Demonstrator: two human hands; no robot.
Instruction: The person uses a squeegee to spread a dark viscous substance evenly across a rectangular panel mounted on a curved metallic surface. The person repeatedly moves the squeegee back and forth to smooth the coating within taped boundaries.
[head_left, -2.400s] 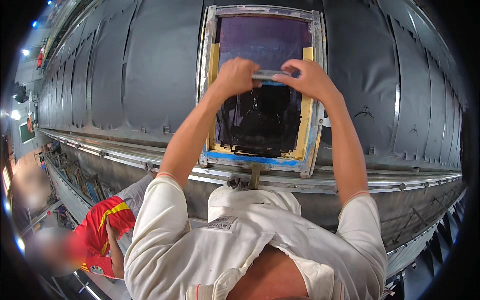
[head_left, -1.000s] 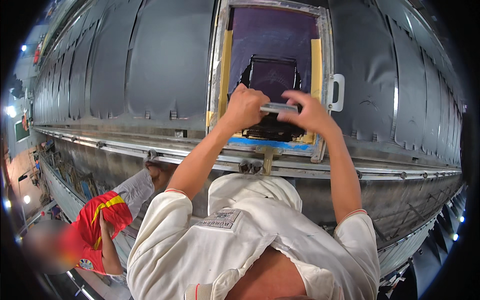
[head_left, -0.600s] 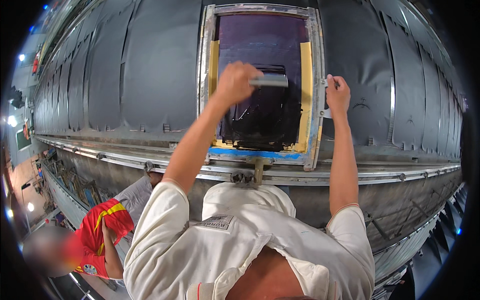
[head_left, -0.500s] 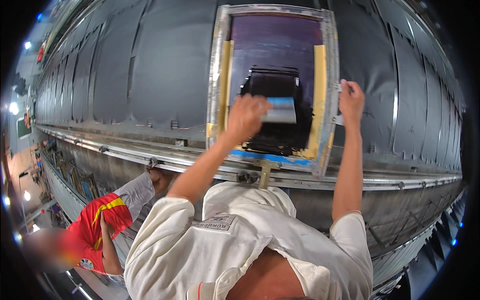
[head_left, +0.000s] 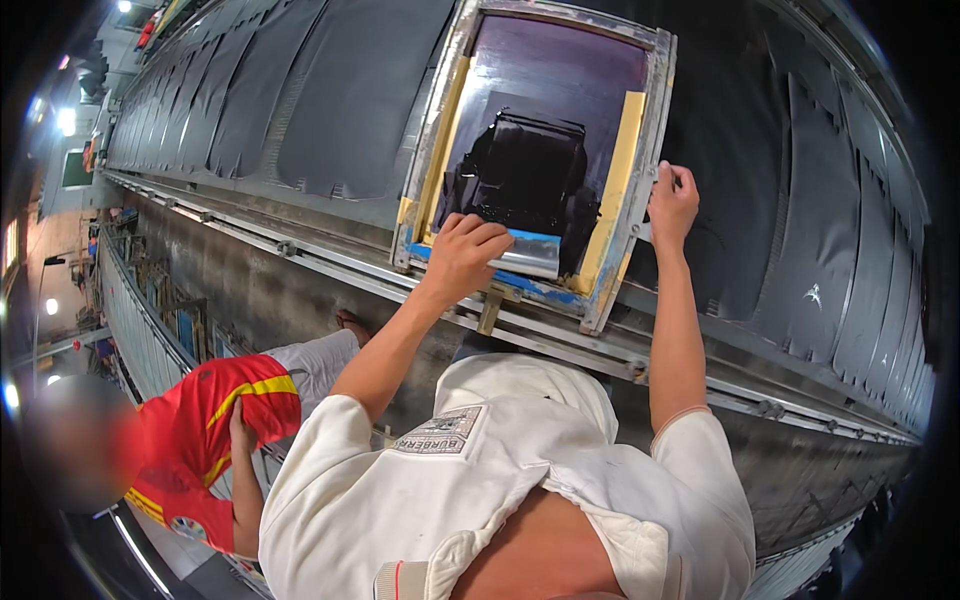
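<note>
A screen printing frame (head_left: 652,110) lies in front of me, its mesh dark purple, with yellow tape down both sides and blue tape at the near end. Black ink (head_left: 525,160) covers the middle of the mesh. My left hand (head_left: 465,255) grips a squeegee (head_left: 535,252) with a blue upper part and a grey lower part, at the near end of the ink. At the frame's right edge, my right hand (head_left: 673,205) has its fingers curled closed on the rim. Part of the squeegee is hidden under my left fingers.
Black sheets (head_left: 345,110) lie in a row along the long table, both left and right of the frame. A metal rail (head_left: 290,250) runs along the table's near edge. To my left, a person in a red and yellow shirt (head_left: 215,400) is close to the table.
My left hand has drawn the squeegee toward me, from mid-ink to the near end. My right hand remains at the frame's edge. The whole view has tilted.
</note>
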